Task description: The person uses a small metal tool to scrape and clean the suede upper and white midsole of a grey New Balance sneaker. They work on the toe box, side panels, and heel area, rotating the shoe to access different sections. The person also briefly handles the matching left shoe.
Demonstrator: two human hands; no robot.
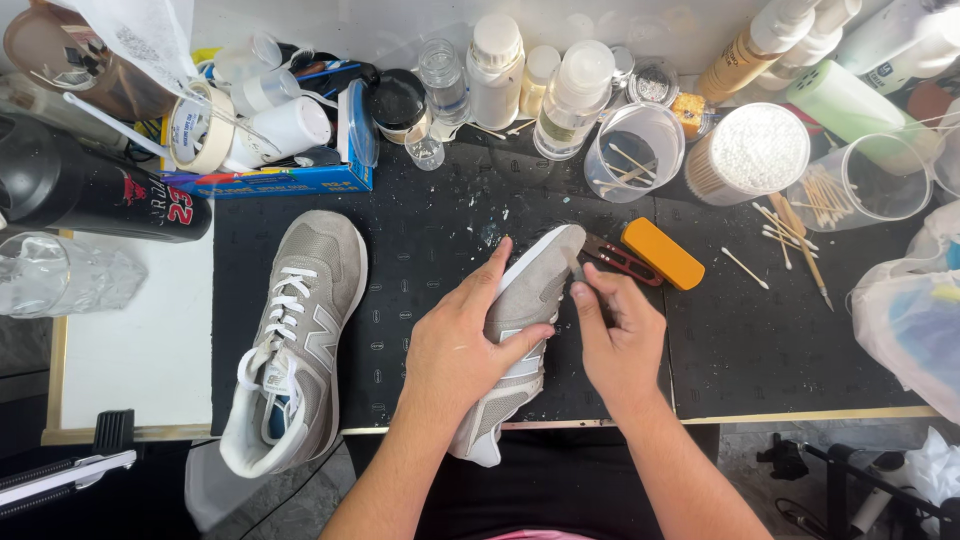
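Head view, looking down onto a black mat on the tabletop (760, 350):

- Left hand (465, 345): gripping a grey sneaker (520, 320) across its side, thumb and fingers wrapped round it, tipping it on edge with the toe pointing toward the far edge. The shoe is sitting near the front edge, at the middle, its heel hanging just past that edge.
- Right hand (620, 335): fingers curled and pressed together, pinching something thin against the toe of the held shoe; whether this is a swab or a small tool is not showing.
- Second grey sneaker (295, 345): lying upright toward the front left, white laces tied, heel overhanging the front edge, apart from both hands.
- Orange block (662, 253) and red snips (615, 257): lying just beyond the right hand.
- Cotton swabs (790, 235): scattering loose toward the right edge, beside clear cups and a tub of swabs.
- Bottles (495, 70), jars and tape roll (200, 125): crowding the far edge.

Judgement on handling: the work is likely going best with the left hand keeping the shoe steady and the right making short, light strokes at the toe seam.

Hard to make out: the tool tip, the sole's far side, and the bag cut off at the right edge
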